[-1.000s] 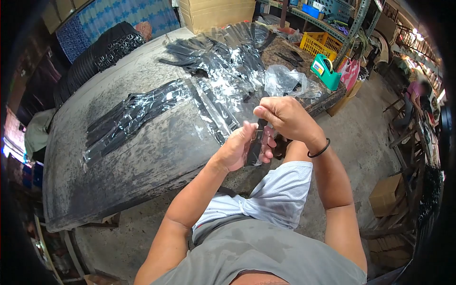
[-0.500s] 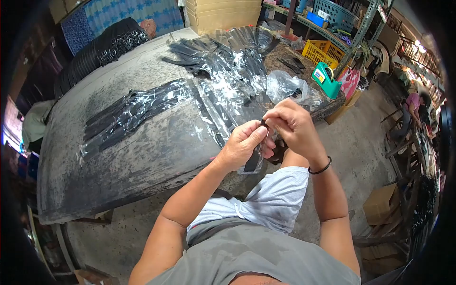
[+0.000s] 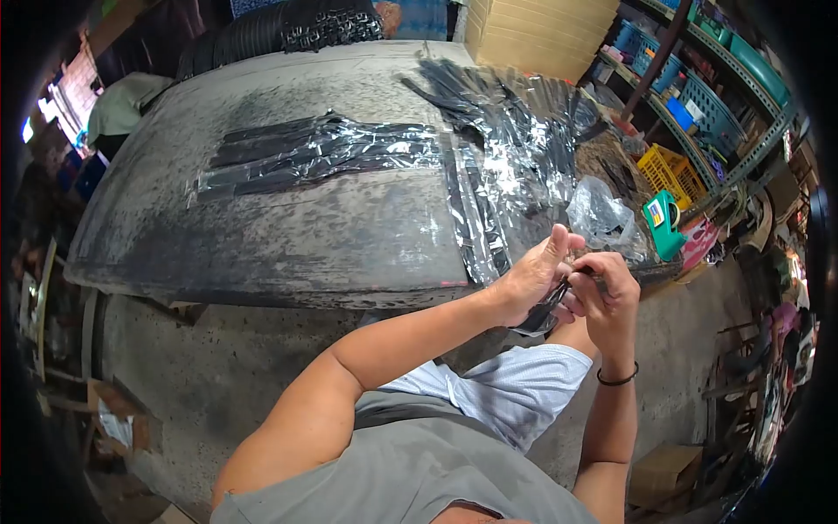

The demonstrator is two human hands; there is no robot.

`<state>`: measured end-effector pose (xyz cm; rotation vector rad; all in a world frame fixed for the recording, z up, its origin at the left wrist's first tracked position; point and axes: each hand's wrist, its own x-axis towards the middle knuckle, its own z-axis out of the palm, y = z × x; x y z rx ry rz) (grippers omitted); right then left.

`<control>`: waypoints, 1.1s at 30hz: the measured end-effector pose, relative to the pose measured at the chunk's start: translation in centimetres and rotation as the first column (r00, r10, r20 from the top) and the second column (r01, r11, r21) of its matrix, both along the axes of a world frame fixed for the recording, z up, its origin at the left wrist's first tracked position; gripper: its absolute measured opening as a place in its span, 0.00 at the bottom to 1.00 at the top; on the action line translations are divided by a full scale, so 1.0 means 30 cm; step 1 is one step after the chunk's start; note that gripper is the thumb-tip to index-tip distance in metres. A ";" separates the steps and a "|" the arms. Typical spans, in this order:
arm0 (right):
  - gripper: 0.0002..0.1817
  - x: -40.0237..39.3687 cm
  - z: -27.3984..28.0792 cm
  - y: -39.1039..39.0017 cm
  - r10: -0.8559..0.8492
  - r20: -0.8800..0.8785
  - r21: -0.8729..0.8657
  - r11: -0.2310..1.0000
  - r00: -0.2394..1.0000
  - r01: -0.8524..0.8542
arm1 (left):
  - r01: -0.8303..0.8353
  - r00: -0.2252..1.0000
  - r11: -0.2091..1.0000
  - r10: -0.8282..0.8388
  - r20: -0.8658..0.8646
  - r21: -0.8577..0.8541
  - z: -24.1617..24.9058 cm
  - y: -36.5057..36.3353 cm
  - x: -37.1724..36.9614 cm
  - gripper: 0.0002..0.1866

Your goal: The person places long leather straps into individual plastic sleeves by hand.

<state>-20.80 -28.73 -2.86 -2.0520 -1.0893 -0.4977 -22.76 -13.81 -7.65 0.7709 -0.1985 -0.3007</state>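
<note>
My left hand is over the table's near edge, thumb raised and fingers curled around a black strip in a clear plastic sleeve. Close against it, my right hand pinches the dark upper end of the strip between thumb and fingers. The sleeve hangs down between the hands, partly hidden by them. Beyond the hands, a heap of black strips in shiny clear plastic covers the right part of the worktable. A flatter row of similar packed strips lies further left.
A crumpled clear bag and a green tape dispenser sit at the table's right end. Behind them are a yellow crate and shelving with blue baskets. A large carton stands at the back. People are at the far left and right.
My view has swung left, so the table appears shifted right. My left thumb has lifted from the strip, and the right hand has come lower beside the left.
</note>
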 end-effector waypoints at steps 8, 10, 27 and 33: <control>0.10 -0.044 0.131 -0.050 -0.097 0.135 0.122 0.989 0.986 0.081 | 0.002 0.778 0.918 -0.250 0.576 0.396 -0.008 0.111 0.049 0.47; 0.10 -0.046 0.185 -0.096 -0.226 0.262 0.219 0.961 0.938 0.170 | 0.111 0.711 0.580 -0.614 0.344 0.807 -0.005 0.145 0.058 0.42; 0.15 0.239 0.734 -1.015 -0.493 0.777 0.208 0.788 0.392 0.579 | 0.888 0.237 0.308 -0.943 0.234 0.342 -0.179 0.049 -0.233 0.41; 0.15 0.237 0.744 -0.825 -0.623 0.154 0.567 0.691 0.767 0.448 | 0.819 0.440 0.445 -0.892 0.102 0.361 -0.261 0.220 -0.302 0.32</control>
